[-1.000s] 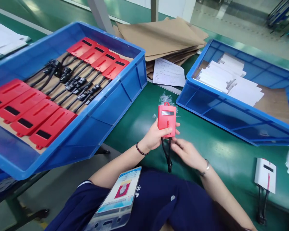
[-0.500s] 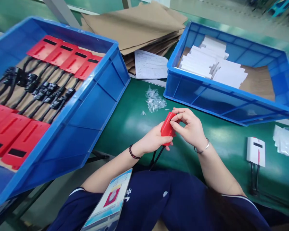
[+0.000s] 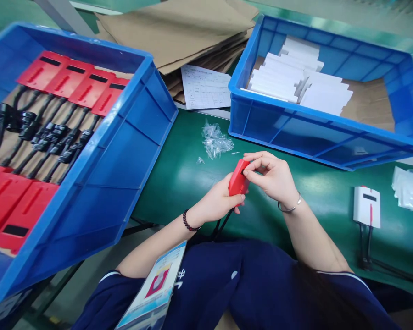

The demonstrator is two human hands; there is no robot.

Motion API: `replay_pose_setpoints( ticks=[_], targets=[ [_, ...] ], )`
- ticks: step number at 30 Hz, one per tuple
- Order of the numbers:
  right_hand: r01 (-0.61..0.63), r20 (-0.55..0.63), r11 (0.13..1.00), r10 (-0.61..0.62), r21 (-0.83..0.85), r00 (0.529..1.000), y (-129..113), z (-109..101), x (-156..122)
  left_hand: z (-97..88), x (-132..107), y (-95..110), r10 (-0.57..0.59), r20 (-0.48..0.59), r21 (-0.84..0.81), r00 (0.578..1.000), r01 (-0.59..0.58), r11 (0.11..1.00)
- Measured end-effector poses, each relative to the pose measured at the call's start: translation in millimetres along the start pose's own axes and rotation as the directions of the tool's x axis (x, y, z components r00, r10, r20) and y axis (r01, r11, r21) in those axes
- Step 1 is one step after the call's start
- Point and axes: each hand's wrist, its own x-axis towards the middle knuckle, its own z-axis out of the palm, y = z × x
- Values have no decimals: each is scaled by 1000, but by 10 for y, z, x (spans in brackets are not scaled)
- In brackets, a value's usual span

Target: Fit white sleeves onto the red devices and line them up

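1. We see the red case (image 3: pixel 237 181) held above the green table (image 3: pixel 179 176), close to its near edge, tilted and turned partly on its side. One second ago its face with the window was turned upward.
2. The left hand (image 3: pixel 222 197) is closed around the lower part of the case, the thumb lying across it, as in both earlier frames.
3. The right hand (image 3: pixel 273 174) has its fingers curled, thumb and first finger close together at the upper part of the case. We cannot tell if they pinch something. One second ago this hand was at the black cables (image 3: pixel 223 223), which hang toward the table's near edge.
4. Farther in, we find the small clear pieces (image 3: pixel 216 141), near the front left corner of the right blue bin (image 3: pixel 278 123).
5. Toward the table's right side lies a white device (image 3: pixel 366 207), in the same place as before.
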Motion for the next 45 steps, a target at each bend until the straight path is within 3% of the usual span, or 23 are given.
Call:
replay_pose_setpoints(
  ticks=[4,8,14,18,20,22,25,26,28,31,34,38,40,42,43,45],
  targets=[
    [-12,20,1000,12,6,1000,19,-13,1,-38,22,-13,3,33,-39,999,-2,999],
    [53,10,997,-53,-55,999,28,37,-23,-37,36,-11,17,11,-27,1000,-17,999],
    [227,-1,915,-242,-334,970,25,157,-38,-51,31,-4,43,-33,22,999,-42,999],
    [224,-81,832,-305,-507,949,45,240,-38,-90,27,-21,72,-66,38,995,-70,997],
    [200,-91,850,-278,-488,956,62,290,-33,-102,29,-34,91,-100,63,991,-85,994],
    [158,-134,927,-214,-341,968,82,325,-18,-120,29,-50,97,-120,47,988,-92,995],
    [137,-338,989,-146,-51,930,148,291,22,-197,14,-71,81,-143,-76,986,-92,993],
    [159,-398,987,-160,-35,903,191,254,37,-239,1,-72,68,-165,-121,984,-89,989],
    [185,-442,969,-240,-164,864,319,160,61,-344,-35,-56,33,-232,-188,972,-78,979],
    [169,-214,874,-292,-456,932,585,49,63,-500,-109,28,16,-335,-220,942,-94,971],
    [185,17,818,-210,-545,978,765,17,-9,-570,-167,162,80,-383,-197,920,-166,966],
    [196,-9,808,-242,-556,970,600,11,-210,-395,-150,307,163,-389,-205,907,-258,944],
    [183,-15,907,-204,-379,979,419,15,-322,-208,-76,371,217,-352,-206,910,-302,931],
    [43,133,996,-53,76,990,276,14,-423,-16,66,492,296,-200,-115,934,-323,939],
    [-85,244,950,10,302,970,234,5,-466,66,172,593,356,-85,-11,931,-358,934],
    [-271,344,781,77,562,936,221,-40,-541,193,474,891,517,119,279,848,-528,802]
  ],
)
